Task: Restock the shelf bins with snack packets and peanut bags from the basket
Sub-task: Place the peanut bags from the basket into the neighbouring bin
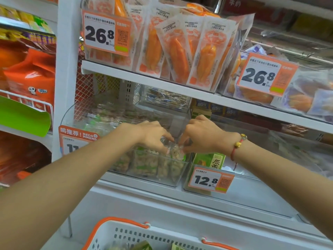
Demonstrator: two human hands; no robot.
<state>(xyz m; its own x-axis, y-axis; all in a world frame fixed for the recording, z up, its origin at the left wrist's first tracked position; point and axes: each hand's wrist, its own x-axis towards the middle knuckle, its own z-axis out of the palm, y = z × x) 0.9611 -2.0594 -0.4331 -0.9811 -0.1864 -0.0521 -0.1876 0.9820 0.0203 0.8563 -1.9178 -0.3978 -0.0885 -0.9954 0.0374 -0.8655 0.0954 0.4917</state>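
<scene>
Reaching over the basket point(115, 231), I pinched one peanut bag point(175, 150) between my left hand point(153, 136) and right hand point(203, 136), fingertips nearly touching, holding it at the top of the clear bin point(173, 175) beneath them.

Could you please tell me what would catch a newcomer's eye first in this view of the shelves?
Probably the left hand and right hand, meeting at centre over a clear plastic shelf bin, both pinching a small clear bag of peanuts. Above them, tall white-and-orange snack packets stand on the upper shelf beside an orange-edged price card reading 26.8. A white basket with orange handles sits at the bottom edge.
</scene>
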